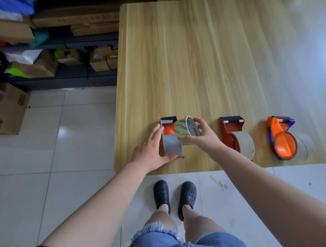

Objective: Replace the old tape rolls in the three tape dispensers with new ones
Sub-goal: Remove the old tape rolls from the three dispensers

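A person stands at the near edge of a wood-grain counter (pixel 211 57) on which three tape dispensers lie in a row close to that edge. The left hand (pixel 150 151) rests on the leftmost one, the orange and grey dispenser (pixel 170 139), with straight fingers (pixel 157 130) laid along its left side and the thumb by its near end, steadying it rather than clenching. The right hand (pixel 205 136) grasps a roll of clear tape with green print (pixel 186 130), thumb on the near rim and curled fingers (pixel 200 122) over the far rim; the roll is tilted on edge, just to the right of this dispenser and touching or nearly touching its orange hub. Well apart to the right lies the red dispenser (pixel 230 128) with a brown cardboard-coloured roll (pixel 245 144) still seated in it, and farther right the orange and blue dispenser (pixel 281 136) with a pale roll (pixel 303 146) mounted on it. All three sit close to the near counter edge, with little margin toward the person. Beyond them the counter surface stretches open to its far edge, and bare strips of counter separate the dispensers. The left edge of the counter is near the left hand; past it are a pale tiled floor (pixel 67 145), cardboard boxes (pixel 8 108) and cluttered shelves (pixel 54 44).
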A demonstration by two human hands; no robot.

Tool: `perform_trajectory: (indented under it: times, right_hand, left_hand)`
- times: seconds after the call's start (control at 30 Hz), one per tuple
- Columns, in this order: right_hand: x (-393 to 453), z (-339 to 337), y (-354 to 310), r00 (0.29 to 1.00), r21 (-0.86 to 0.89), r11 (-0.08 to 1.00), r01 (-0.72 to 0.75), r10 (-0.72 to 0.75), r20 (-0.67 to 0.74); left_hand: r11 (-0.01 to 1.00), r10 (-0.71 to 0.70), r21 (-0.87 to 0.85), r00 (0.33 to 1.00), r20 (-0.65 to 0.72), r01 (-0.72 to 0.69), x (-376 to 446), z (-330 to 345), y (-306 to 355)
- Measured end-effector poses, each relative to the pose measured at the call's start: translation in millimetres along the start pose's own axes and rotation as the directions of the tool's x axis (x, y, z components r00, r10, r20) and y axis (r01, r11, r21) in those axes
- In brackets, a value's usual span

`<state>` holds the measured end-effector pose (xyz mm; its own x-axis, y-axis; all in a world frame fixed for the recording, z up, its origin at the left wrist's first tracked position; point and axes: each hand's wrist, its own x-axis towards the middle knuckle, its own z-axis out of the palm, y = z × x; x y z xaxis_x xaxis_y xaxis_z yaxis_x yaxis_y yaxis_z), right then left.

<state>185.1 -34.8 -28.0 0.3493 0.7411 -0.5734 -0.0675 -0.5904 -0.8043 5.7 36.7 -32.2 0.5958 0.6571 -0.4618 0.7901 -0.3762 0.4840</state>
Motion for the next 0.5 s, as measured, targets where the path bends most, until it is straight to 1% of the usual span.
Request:
perform_trajectory:
  times: [0.13, 0.2, 0.23, 0.3, 0.33, 0.4, 0.43, 0.5]
  right_hand:
    - [7.8, -5.0, -11.8, 0.999, -0.08, 0.996, 0.028, -0.03, -0.025]
    - [13.0, -8.5, -20.8, 0.996, -0.122, 0.991, 0.057, -0.064, -0.054]
    - [16.6, -10.3, -25.6, 0.993, -0.168, 0.983, 0.074, -0.087, -0.076]
    - [26.6, -12.2, -35.3, 0.985, -0.33, 0.939, 0.098, -0.14, -0.105]
    - [34.0, -12.6, -39.6, 0.98, -0.432, 0.896, 0.104, -0.167, -0.11]
    - [50.3, -12.1, -47.9, 0.973, -0.636, 0.765, 0.098, -0.207, -0.099]
    - [58.3, -11.4, -51.5, 0.974, -0.717, 0.693, 0.081, -0.208, -0.09]
    - [74.9, -9.9, -54.8, 0.979, -0.823, 0.568, 0.035, -0.184, -0.086]
  left_hand:
    - [0.999, 0.008, -0.042, 0.992, -0.123, -0.014, 14.0, -19.0, 4.5]
    - [1.0, 0.001, -0.018, 0.989, -0.145, -0.004, 25.4, -28.9, 9.9]
    - [1.0, -0.003, -0.003, 0.989, -0.145, 0.003, 31.6, -32.9, 12.8]
    - [1.0, -0.019, 0.008, 0.989, -0.147, 0.021, 44.8, -39.2, 17.8]
    - [0.999, -0.036, 0.003, 0.988, -0.148, 0.036, 51.5, -41.6, 19.4]
    - [0.998, -0.066, -0.001, 0.987, -0.145, 0.067, 63.2, -45.5, 21.2]
    - [0.997, -0.071, 0.011, 0.987, -0.142, 0.073, 68.0, -47.6, 21.1]
    - [0.997, -0.066, 0.041, 0.989, -0.133, 0.072, 76.1, -52.6, 20.4]
